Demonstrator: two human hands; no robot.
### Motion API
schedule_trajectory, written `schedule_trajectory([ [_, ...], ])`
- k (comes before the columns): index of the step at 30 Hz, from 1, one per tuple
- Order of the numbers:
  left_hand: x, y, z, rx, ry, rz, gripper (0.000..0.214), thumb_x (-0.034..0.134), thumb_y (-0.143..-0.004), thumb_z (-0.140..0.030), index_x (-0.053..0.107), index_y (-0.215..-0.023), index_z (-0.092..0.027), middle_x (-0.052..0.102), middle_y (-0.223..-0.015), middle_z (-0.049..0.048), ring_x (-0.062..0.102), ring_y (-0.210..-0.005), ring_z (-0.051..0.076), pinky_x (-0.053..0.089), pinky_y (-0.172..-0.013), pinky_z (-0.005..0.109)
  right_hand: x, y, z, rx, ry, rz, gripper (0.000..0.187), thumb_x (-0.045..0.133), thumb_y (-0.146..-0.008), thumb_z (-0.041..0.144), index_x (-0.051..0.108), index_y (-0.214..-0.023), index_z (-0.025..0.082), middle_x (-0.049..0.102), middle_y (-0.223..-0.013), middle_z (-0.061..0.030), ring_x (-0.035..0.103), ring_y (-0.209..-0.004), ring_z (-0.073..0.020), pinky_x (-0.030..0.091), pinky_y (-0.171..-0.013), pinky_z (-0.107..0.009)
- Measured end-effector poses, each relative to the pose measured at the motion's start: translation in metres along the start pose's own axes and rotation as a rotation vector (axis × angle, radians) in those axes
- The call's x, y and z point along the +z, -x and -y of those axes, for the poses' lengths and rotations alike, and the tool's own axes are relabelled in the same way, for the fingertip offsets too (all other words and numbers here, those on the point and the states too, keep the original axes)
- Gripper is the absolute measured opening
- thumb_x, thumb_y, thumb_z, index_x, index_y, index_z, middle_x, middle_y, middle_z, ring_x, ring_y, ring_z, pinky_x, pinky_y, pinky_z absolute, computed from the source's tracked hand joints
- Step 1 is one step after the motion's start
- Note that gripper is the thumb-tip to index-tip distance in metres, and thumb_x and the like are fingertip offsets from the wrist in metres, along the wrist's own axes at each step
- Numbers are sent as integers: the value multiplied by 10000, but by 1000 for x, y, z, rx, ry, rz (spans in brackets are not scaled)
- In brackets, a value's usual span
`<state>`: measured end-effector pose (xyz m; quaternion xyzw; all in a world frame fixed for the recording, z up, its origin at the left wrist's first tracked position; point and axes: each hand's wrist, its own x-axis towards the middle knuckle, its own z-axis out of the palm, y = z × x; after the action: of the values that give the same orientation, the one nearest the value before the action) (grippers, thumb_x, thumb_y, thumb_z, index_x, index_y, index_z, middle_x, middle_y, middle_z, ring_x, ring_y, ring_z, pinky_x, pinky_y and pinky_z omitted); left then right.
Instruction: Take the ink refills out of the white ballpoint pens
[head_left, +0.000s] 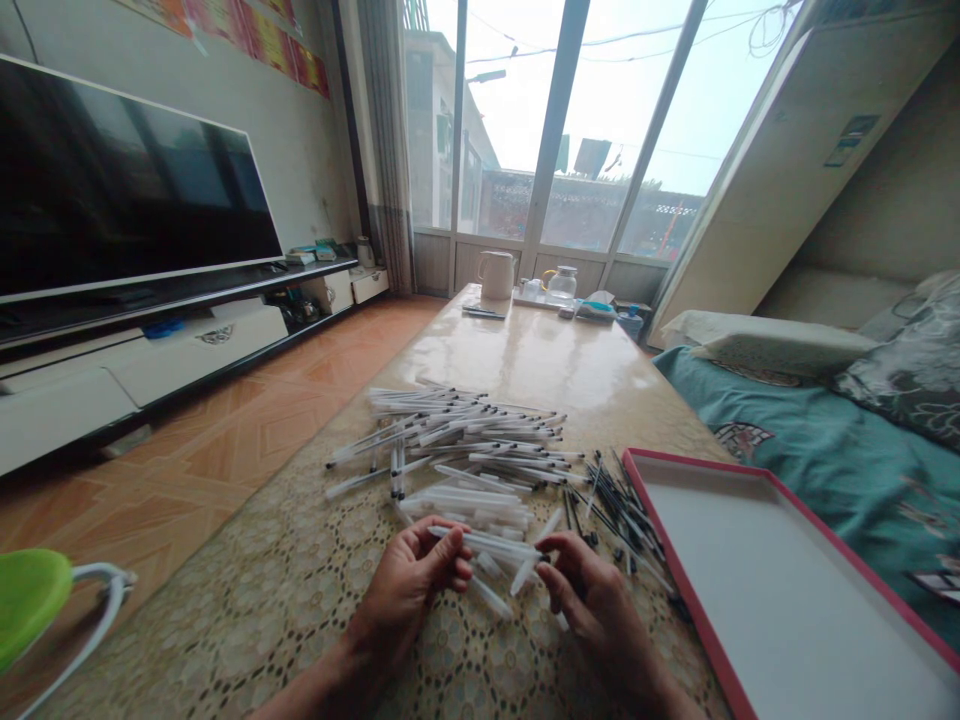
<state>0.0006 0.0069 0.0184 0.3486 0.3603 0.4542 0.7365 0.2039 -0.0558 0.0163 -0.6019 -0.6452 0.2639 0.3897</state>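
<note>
My left hand (424, 565) pinches a translucent pen (499, 544) near its tip; my right hand (589, 585) is closed on its dark end; the pen is held above the patterned table (285, 610), near the pen pile (495, 425). Uneven force from my 2 hands could cause slippage; the pen could mix with loose barrels (491, 598) beneath.

Inscriptions: none legible. Markings on the wall posters (268, 45) and the sticker (851, 141) of the tall pale cabinet (750, 165) were too small to read.
</note>
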Motion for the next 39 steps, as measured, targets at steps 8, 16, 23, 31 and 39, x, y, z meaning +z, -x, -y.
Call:
schedule_trajectory([
  [8,-1,1,-1,-5,31,-17,240,782,-637,-287,656,-746,-114,649,-594,5,569,-473,72,444,-444,155,0,-1,1,-8,-81,-14,361,387,-904,460,549,-747,179,534,-548,21,503,-477,-114,380,-494,-210],
  [16,-3,-2,0,-7,68,-29,252,785,-633,-287,665,-775,-118,655,-603,0,575,-477,71,449,-440,150,-3,-4,7,241,-654,46,298,614,-773,452,457,-783,198,479,-715,49,401,-423,-43,331,-377,-167],
  [23,-3,-1,1,-22,76,15,237,783,-638,-278,654,-751,-114,655,-587,4,576,-457,74,444,-427,154,1,-5,8,255,-617,59,314,606,-778,456,497,-711,170,409,-570,76,286,-404,-25,211,-365,-157],
  [31,-3,-1,-2,14,102,-50,251,774,-649,-268,645,-807,-122,653,-606,-1,570,-449,70,437,-413,152,-39,-6,-8,307,-698,-406,275,626,-752,407,452,-763,195,398,-521,99,310,-393,-42,238,-375,-152],
  [39,2,2,1,40,-88,-14,260,752,-661,-317,621,-800,-140,637,-576,-9,559,-429,88,434,-382,175,-60,-12,-24,246,103,-884,220,510,-823,407,456,-846,195,554,-575,20,566,-514,-161,436,-556,-273],
])
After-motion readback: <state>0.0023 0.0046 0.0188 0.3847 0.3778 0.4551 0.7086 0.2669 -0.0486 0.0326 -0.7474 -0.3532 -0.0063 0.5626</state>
